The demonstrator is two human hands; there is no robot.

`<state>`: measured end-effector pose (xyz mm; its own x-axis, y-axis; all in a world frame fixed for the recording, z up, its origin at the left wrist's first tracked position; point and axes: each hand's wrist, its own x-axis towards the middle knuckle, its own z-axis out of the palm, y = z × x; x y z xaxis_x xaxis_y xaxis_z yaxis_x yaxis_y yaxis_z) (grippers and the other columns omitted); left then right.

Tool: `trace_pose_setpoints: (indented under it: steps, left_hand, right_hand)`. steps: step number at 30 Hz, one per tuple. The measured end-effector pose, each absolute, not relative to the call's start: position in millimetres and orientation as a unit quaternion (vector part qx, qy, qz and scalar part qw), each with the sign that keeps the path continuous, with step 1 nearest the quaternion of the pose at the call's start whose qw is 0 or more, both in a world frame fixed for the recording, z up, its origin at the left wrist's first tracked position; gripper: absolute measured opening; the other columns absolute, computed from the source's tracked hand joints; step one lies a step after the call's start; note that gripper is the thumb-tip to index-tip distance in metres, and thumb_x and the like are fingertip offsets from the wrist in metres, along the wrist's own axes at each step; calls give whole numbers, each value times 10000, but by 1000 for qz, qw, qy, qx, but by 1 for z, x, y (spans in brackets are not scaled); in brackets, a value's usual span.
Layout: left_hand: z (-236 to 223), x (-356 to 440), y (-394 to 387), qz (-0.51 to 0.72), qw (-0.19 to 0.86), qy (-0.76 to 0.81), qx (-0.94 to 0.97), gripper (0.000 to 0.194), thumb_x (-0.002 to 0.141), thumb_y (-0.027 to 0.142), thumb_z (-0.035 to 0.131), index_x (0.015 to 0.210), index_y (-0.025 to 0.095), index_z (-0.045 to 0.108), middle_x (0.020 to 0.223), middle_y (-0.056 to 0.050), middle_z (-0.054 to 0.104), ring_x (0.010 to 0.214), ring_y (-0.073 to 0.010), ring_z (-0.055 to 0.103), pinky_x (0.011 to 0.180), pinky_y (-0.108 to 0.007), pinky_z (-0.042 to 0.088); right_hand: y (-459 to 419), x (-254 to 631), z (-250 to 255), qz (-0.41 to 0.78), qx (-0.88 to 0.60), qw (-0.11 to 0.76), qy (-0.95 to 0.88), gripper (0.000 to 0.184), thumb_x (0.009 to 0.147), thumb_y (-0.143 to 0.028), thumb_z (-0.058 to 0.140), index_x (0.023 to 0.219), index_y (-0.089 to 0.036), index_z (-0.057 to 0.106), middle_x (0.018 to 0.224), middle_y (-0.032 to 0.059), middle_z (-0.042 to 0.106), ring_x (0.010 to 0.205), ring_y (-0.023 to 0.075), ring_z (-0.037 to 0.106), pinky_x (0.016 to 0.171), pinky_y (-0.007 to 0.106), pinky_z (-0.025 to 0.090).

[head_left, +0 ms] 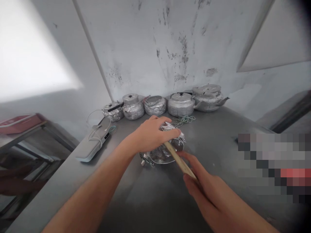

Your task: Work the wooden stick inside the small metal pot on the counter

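A small, dented silvery metal pot [162, 154] lies on the dark table in front of me, its shiny crumpled-looking surface partly covered by my hands. My left hand [155, 132] grips it from above, thumb and forefinger reaching over its far side. In my right hand [202, 184] is a pale wooden stick [181, 160], closed in the fingers and slanting up toward the pot. The stick's far end is hidden beneath my left hand. A patterned dark-and-white cord [146, 160] shows at the pot's left side.
Several aluminium kettles and pots [181, 105] line the wall at the table's back. A loose cord [184, 120] lies before them. At left, a grey power bank [93, 144] has a white cable on it. Beyond the table [150, 200] stands a red tray [20, 123] on a rack.
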<state>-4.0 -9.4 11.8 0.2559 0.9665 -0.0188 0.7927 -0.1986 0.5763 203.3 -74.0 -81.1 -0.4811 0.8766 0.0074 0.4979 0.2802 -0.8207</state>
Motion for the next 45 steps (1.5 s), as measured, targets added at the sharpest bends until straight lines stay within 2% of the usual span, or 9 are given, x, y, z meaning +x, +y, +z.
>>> trace_pose_setpoints:
  steps: [3, 6, 11, 24, 32, 37, 41, 45]
  left_hand:
    - [11, -5, -9, 176, 248, 591, 747, 627, 904, 669, 532, 1425, 321, 552, 1418, -76, 525, 1205, -330, 555, 974, -391, 448]
    - [10, -5, -10, 178, 250, 593, 745, 628, 904, 683, 531, 1421, 329, 551, 1394, -77, 527, 1172, -316, 573, 979, -400, 450]
    - [11, -5, -10, 180, 251, 592, 745, 617, 910, 673, 538, 1419, 325, 553, 1410, -74, 516, 1170, -302, 576, 985, -394, 451]
    - [13, -3, -11, 175, 245, 595, 745, 642, 903, 683, 523, 1423, 307, 554, 1387, -80, 544, 1208, -333, 562, 1025, -406, 432]
    - [11, -5, -11, 179, 244, 588, 750, 637, 903, 690, 526, 1418, 316, 559, 1419, -84, 530, 1222, -327, 555, 1002, -399, 444]
    - [12, -4, -11, 179, 241, 586, 753, 608, 910, 673, 520, 1398, 316, 579, 1439, -69, 535, 1249, -336, 541, 1000, -391, 448]
    - [13, -3, -11, 176, 243, 585, 753, 610, 914, 661, 517, 1406, 305, 573, 1440, -73, 540, 1236, -331, 554, 1020, -392, 437]
    - [13, -3, -11, 172, 230, 559, 778, 547, 940, 627, 476, 1372, 314, 597, 1449, -39, 552, 1267, -331, 533, 1047, -388, 417]
  right_hand:
    - [-74, 203, -82, 397, -445, 234, -768, 499, 1046, -309, 336, 1545, -294, 356, 647, -22, 705, 499, 195, 666, 462, 270, 515]
    - [-74, 201, -82, 400, -450, 240, -761, 514, 1048, -314, 329, 1562, -290, 333, 587, -36, 673, 448, 192, 639, 437, 267, 501]
    - [-73, 200, -81, 395, -441, 237, -770, 512, 1038, -292, 353, 1549, -263, 372, 629, -10, 702, 487, 203, 671, 494, 284, 538]
    - [-73, 201, -80, 410, -444, 242, -759, 514, 1043, -286, 352, 1556, -272, 345, 603, -32, 694, 464, 196, 656, 549, 298, 585]
    - [-74, 202, -78, 398, -456, 251, -755, 503, 1045, -278, 356, 1547, -262, 374, 573, -41, 667, 447, 187, 641, 533, 281, 581]
    - [-73, 201, -77, 407, -445, 253, -757, 480, 1040, -280, 372, 1517, -270, 424, 646, -17, 712, 486, 189, 666, 519, 278, 573]
    - [-74, 201, -77, 407, -451, 263, -750, 497, 1038, -281, 382, 1535, -268, 393, 616, -26, 699, 473, 188, 664, 489, 265, 558]
    - [-75, 202, -78, 410, -451, 254, -752, 482, 1038, -282, 380, 1518, -277, 427, 608, -33, 696, 456, 185, 654, 501, 271, 565]
